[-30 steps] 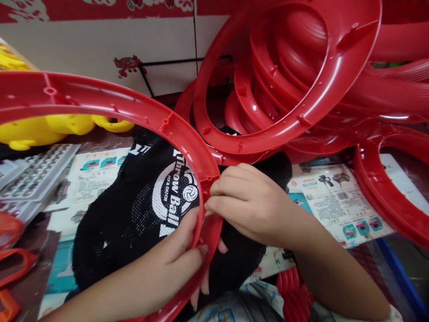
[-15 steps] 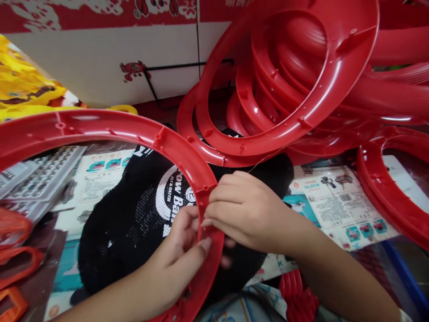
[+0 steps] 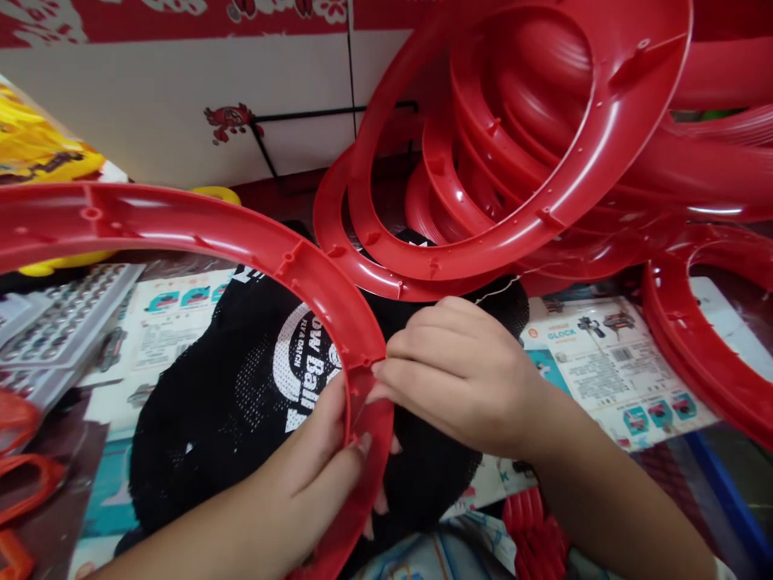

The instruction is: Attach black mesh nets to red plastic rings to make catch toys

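Observation:
My left hand [image 3: 314,467] grips a large red plastic ring [image 3: 241,234], thumb on its hollow face and fingers beneath. The ring is tilted up and runs out of view at the left and the bottom. My right hand [image 3: 459,374] is closed in a pinch beside a small post at the ring's right side. A thin pale thread [image 3: 501,288] comes out behind that hand toward the ring pile, and a short length of it shows between my hands. Below lies a black mesh cloth [image 3: 199,427] with white lettering.
More red rings [image 3: 416,262] lean in a pile at the back right. A partitioned clear plastic tray [image 3: 72,314] with small metal parts stands at the left, near orange plastic pieces [image 3: 30,483]. Printed card sheets [image 3: 609,354] cover the table. A white panel [image 3: 145,97] rises behind.
The held ring has shifted slightly left. My right hand stays pinched by the post, its knuckles a little higher. More of the thread shows behind it.

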Action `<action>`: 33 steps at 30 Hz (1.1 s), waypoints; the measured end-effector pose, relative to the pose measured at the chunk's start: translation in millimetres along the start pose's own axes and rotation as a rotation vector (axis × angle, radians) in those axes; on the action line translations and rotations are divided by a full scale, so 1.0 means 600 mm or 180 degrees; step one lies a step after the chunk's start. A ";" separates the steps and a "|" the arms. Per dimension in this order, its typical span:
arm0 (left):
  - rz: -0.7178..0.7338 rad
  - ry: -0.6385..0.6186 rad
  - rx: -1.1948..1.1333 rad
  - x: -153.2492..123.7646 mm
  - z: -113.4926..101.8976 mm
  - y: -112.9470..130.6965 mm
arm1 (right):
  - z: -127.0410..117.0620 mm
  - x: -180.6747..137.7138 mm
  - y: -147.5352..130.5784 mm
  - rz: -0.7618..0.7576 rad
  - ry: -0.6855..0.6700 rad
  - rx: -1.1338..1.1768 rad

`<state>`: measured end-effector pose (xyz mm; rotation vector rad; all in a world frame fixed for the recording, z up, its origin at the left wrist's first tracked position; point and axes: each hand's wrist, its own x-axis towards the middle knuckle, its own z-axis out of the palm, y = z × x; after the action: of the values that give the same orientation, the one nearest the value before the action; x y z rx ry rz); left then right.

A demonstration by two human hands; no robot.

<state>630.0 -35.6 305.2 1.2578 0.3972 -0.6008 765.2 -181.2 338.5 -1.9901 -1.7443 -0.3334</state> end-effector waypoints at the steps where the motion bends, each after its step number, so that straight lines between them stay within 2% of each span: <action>1: -0.0058 -0.0031 0.0071 -0.001 0.000 0.002 | -0.001 0.000 0.000 -0.0051 -0.0041 -0.0007; 7: -0.0202 -0.0079 0.0411 -0.003 0.004 0.006 | 0.008 0.002 -0.001 -0.0097 -0.0155 0.0018; 11: 0.0290 -0.0078 0.0392 -0.001 -0.002 -0.011 | 0.012 0.002 0.001 -0.0085 -0.0308 0.0080; 14: 0.0390 -0.0198 0.0500 -0.003 -0.005 -0.016 | 0.011 0.003 0.000 -0.0014 -0.0272 0.0173; 20: 0.0152 0.0352 0.0152 -0.012 0.011 0.003 | 0.011 0.002 -0.006 0.0041 -0.0060 0.0024; 22: 0.0084 0.0481 0.0346 -0.010 0.012 0.006 | 0.008 0.001 -0.005 0.0032 0.0002 -0.0159; 24: 0.0125 0.0416 0.0684 -0.006 0.009 0.005 | 0.005 0.001 -0.003 -0.0040 0.0014 -0.0279; 29: 0.0712 0.0400 0.1735 -0.002 0.000 0.002 | 0.001 0.003 -0.003 -0.0134 -0.0071 -0.0123; 31: 0.0855 0.0450 0.1846 -0.005 0.004 0.004 | 0.002 0.003 -0.005 -0.0087 -0.0044 0.0006; 33: 0.0791 0.0440 0.1799 -0.009 0.009 0.008 | 0.002 0.003 -0.007 -0.0068 -0.0013 0.0131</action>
<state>628.5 -38.9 313.3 1.8653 0.1803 -0.4246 761.4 -178.8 339.0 -1.9458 -1.7620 -0.2984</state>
